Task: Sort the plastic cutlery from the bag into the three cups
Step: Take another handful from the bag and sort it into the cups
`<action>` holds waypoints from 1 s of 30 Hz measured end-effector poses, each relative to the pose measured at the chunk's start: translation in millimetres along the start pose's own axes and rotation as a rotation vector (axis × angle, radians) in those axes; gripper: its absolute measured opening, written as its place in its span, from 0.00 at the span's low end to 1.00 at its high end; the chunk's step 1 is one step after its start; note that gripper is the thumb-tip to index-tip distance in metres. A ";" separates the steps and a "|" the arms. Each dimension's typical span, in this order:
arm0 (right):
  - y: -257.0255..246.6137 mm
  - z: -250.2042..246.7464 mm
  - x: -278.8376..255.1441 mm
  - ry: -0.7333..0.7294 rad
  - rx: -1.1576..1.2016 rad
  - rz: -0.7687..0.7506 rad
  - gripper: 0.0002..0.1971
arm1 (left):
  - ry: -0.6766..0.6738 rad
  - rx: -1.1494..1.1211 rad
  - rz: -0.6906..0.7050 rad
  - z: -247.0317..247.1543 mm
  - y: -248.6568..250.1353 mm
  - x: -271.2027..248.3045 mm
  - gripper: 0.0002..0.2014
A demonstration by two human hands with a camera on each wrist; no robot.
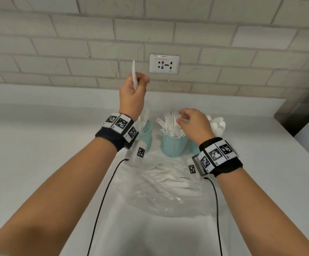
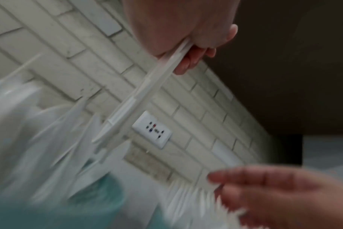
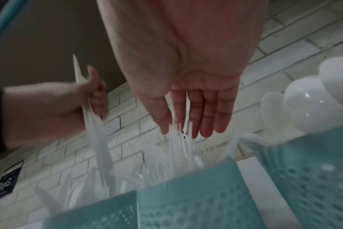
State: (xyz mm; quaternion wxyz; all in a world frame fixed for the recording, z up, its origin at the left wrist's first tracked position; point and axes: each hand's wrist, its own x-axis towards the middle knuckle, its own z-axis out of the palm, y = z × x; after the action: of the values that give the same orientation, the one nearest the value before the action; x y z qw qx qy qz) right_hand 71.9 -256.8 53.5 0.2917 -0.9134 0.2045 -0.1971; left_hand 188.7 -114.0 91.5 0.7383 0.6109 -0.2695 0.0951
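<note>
Head view: left hand (image 1: 132, 93) grips knife (image 1: 133, 74) above cups.

L fingers (image 2: 188, 62) pinch white knife (image 2: 139, 99).

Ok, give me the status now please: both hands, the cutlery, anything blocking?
Left hand grips a knife, raised above left cup. Right hand open over forks in middle cup. More cutlery in bag. Nothing blocking.
</note>
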 end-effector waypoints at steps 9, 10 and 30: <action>-15.8 -30.1 -20.7 0.092 0.128 -0.103 0.13 | -0.358 0.651 -0.336 -6.6 -52.9 -13.9 0.10; -18.3 -31.9 -23.6 0.087 0.142 -0.107 0.13 | -0.375 0.695 -0.334 -7.7 -48.4 -12.2 0.12; 13.3 7.0 -135.5 -0.711 -0.240 0.012 0.13 | -1.293 1.258 -0.305 -9.1 -1.7 -138.5 0.14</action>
State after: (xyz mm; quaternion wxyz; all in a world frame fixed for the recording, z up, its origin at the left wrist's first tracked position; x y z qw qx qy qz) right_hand -41.8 -197.3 7.5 0.2363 -0.9513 0.1174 0.1596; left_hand 76.2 -79.6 17.9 -0.0212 0.8637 -0.4455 -0.2348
